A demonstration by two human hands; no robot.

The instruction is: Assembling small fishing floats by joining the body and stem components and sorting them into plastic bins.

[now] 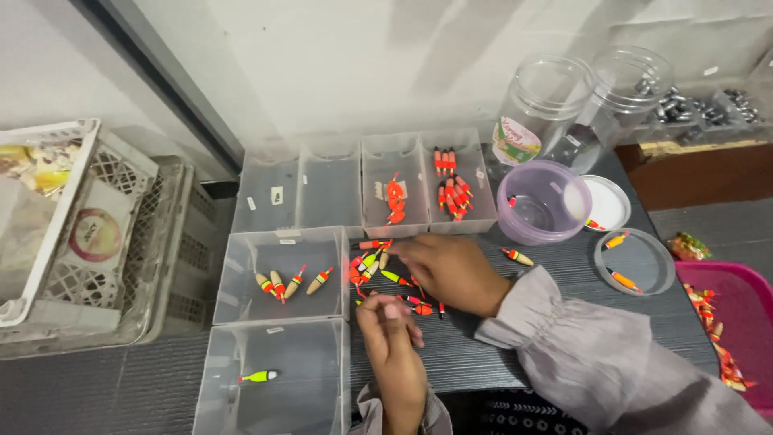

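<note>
While both hands work over a scatter of fishing floats [378, 266] on the dark desk [555, 282], clear bins stand just beyond.

The right hand [451, 270] lies palm-down on the floats, its grip loosely curled; whether it holds one I cannot tell. The left hand [390, 338], just nearer the person, has fingers bent, its grip's contents hidden. Left of it, a clear bin [282, 278] holds four floats.

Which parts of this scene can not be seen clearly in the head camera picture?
- Floats under the right hand: the palm covers part of the loose pile on the dark table.
- Left hand: whether its fingers pinch a float is too small to tell.
- Pink bin: cut off by the right edge.
- Grey items in the far trays: too small and blurred to identify.
- White crate: cut off by the left edge.
</note>
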